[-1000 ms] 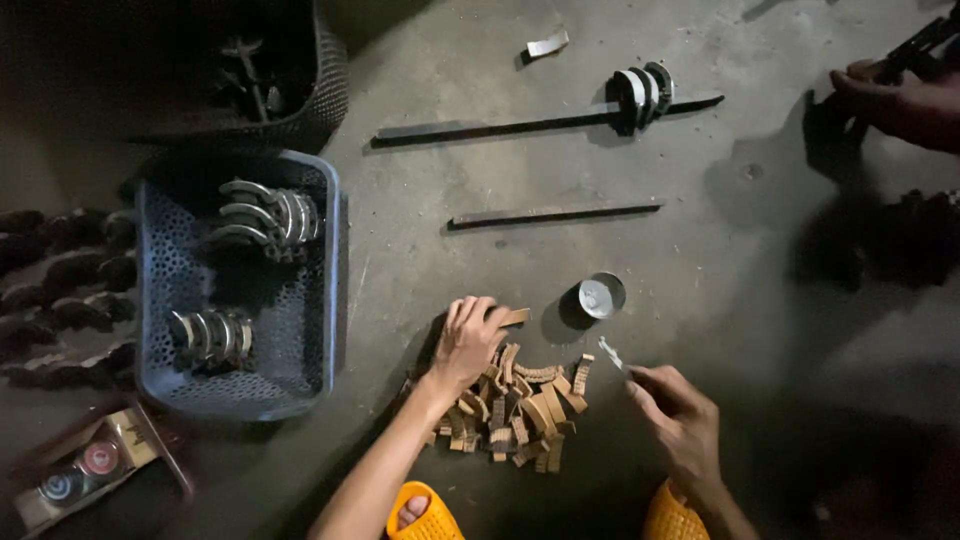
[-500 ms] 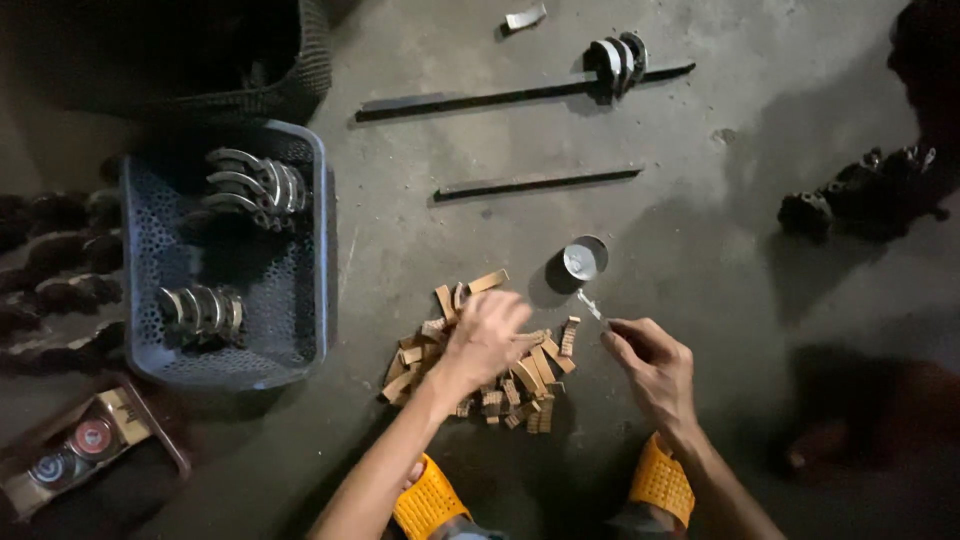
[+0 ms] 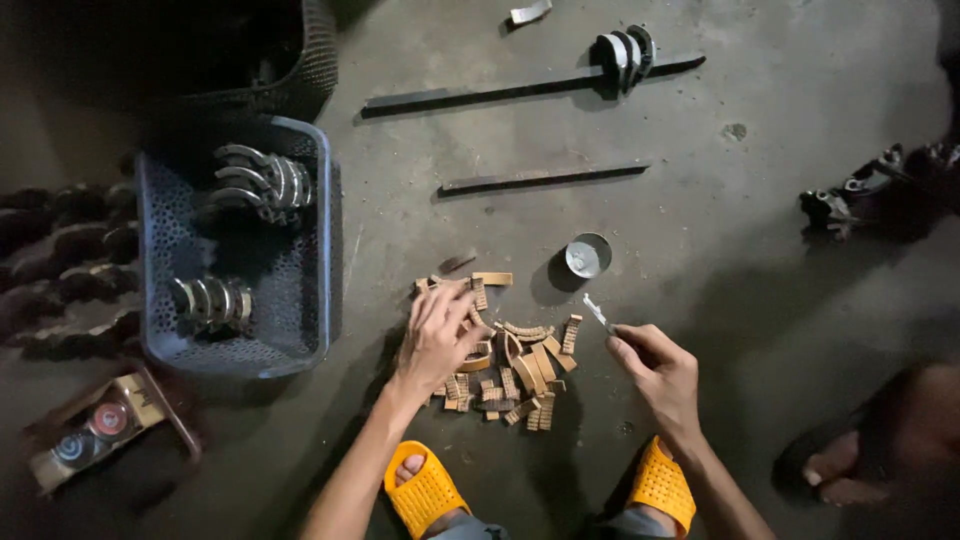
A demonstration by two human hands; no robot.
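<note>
Tan, curved lining pieces [image 3: 505, 365] are heaped on the grey concrete floor [image 3: 760, 250], directly in front of the person's feet in yellow slippers [image 3: 425, 492]. The left hand [image 3: 440, 335] is laid palm-down on the left side of the heap, its fingers [image 3: 447, 300] spread wide and resting on the pieces; whether any piece is gripped beneath the palm cannot be told. The right hand [image 3: 660, 370] is held just to the right of the heap, its fingers pinched narrowly on a small pale stick-like tool [image 3: 596, 310], the tip of which is pointed up and left toward a small round metal tin [image 3: 587, 255]. The tin is set on the floor just beyond the heap, near the tool tip but apart from it.

A blue perforated plastic basket [image 3: 325, 250] is placed to the left of the heap, and two clusters of curved metal shoes [image 3: 255, 185] are held in it, one toward the far end and one toward the near end. A darker basket [image 3: 300, 80] is seen beyond it. Two long dark metal bars [image 3: 540, 180] are laid on the floor farther out, and a few curved shoes [image 3: 625, 55] are propped against the farther one. A small open box with round parts [image 3: 95, 430] lies at the lower left. Another person's foot [image 3: 850, 470] is visible at the lower right edge.
</note>
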